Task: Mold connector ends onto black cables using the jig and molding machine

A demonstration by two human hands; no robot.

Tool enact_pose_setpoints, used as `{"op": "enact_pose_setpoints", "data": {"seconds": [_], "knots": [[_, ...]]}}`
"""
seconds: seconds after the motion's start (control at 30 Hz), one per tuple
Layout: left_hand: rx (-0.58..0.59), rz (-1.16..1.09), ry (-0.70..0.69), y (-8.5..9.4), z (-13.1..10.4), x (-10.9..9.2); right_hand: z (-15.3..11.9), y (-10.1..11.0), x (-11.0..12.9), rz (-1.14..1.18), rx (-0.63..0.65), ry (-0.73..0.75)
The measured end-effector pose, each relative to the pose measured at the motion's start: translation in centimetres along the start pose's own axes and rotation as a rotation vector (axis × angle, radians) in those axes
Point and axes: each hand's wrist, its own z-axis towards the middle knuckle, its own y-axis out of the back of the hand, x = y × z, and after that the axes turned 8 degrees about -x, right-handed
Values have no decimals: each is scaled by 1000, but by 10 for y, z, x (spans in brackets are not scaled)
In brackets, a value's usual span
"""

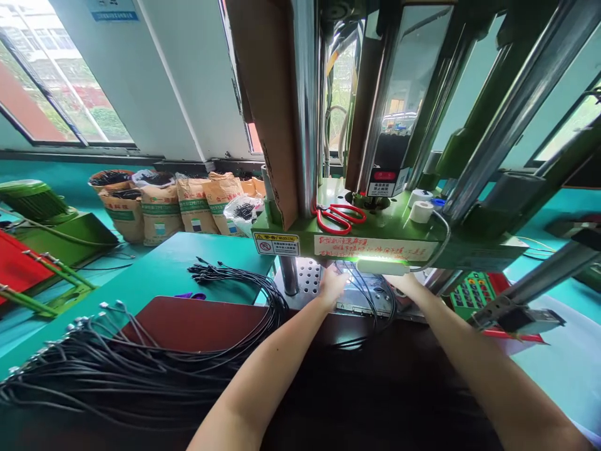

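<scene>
Both bare hands reach in under the raised block of a green machine, the left hand at the left part of a metal plate and the right hand at its right end, probably spread so that each can tend one side of the work. The black cables lie across that plate between the two hands, their slack looping down over its front edge, which likely keeps the ends inside near the fingers. The fingertips are hidden by the block and the glare, so I cannot tell whether either hand is pinching a cable or how wide its fingers stand. A lamp hangs on the block's front edge, apparently to light this low gap, and the red-handled scissors sit on top, perhaps to be within reach yet off the work. More cables are heaped at the left over a brown board, with their connectors toward the far left, seemingly to keep them in order. As for room, the block's lower edge is close above the hands, steel posts bound the sides, and the open front, where both forearms enter, looks like the easiest way out
</scene>
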Motion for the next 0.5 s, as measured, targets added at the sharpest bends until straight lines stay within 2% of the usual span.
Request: {"op": "enact_pose_setpoints", "data": {"seconds": [0.1,0.23,0.5], "knots": [[-107,186,-126,9,6,-1,-5,-2,3,-48,35,5],[-174,418,-259,9,4,-4,-9,-5,11,-110,44,9],[-223,701,-368,4,5,-4,-5,-11,16,-208,65,13]]}}
